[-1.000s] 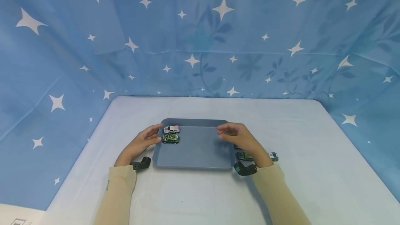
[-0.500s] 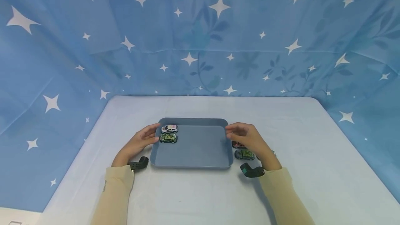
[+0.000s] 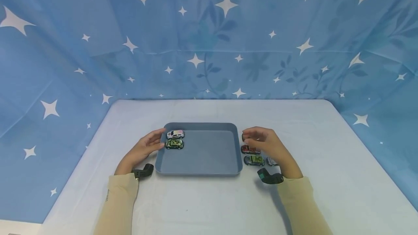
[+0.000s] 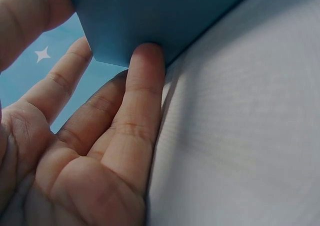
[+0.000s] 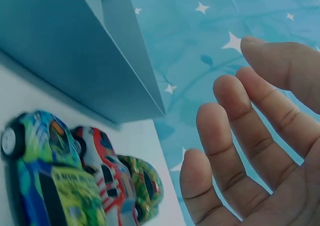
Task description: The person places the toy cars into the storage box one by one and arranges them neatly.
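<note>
1. the blue-grey tray (image 3: pixel 202 155) lay flat on the pale surface (image 3: pixel 209 198), between your two hands.
2. two toy cars sat in the tray's far left corner: a white car (image 3: pixel 175 134) against the far wall and a green camouflage car (image 3: pixel 174 144) just beside it on the near side. the other part of the tray floor was bare.
3. your left hand (image 3: pixel 142 151) rested at the tray's left wall; its grip was spread, fingers straight, and the left wrist view showed a fingertip (image 4: pixel 147 56) touching the tray's outer wall (image 4: pixel 150 21).
4. your right hand (image 3: pixel 266 144) hung over the surface just right of the tray, apart from its wall; its grip was loose and part-curled, fingers (image 5: pixel 230 121) pinching nothing.
5. outside the tray, under and beside that hand, stood a red car (image 3: pixel 250 149), a green-and-blue car (image 3: pixel 254 160) nearer you, and a pale car (image 3: pixel 271 161) partly hidden by the wrist. a small dark thing (image 3: pixel 243 137) sat by the fingertips; you could not tell what it was.
6. a dark wrist mount showed at each cuff (image 3: pixel 142 172) (image 3: pixel 270 177).
7. a blue starred cloth (image 3: pixel 209 35) closed in the surface at the back and both sides.
</note>
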`<control>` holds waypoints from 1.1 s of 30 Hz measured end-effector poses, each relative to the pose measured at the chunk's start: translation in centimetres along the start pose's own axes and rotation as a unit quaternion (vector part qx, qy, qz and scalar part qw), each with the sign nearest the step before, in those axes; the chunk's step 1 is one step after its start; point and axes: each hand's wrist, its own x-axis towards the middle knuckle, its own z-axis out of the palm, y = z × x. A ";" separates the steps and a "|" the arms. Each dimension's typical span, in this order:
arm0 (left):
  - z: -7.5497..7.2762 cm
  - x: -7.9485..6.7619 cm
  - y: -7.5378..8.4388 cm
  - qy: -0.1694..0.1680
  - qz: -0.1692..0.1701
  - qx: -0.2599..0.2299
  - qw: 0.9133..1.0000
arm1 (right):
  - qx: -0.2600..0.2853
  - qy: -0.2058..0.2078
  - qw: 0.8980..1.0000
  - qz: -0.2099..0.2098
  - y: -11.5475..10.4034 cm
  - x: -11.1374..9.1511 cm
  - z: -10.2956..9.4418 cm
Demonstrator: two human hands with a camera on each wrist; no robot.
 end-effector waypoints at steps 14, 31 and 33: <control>-0.1 -0.1 -0.2 -0.004 0.000 -0.004 1.000 | -0.051 0.042 0.998 -0.006 0.0 -1.5 -2.9; 0.0 0.0 -0.1 -0.007 0.002 -0.003 1.000 | -0.085 0.033 0.995 0.036 0.9 -3.5 -6.5; 0.0 0.0 -0.1 -0.007 0.001 -0.004 1.000 | -0.079 0.026 0.996 0.034 1.2 -3.7 -6.8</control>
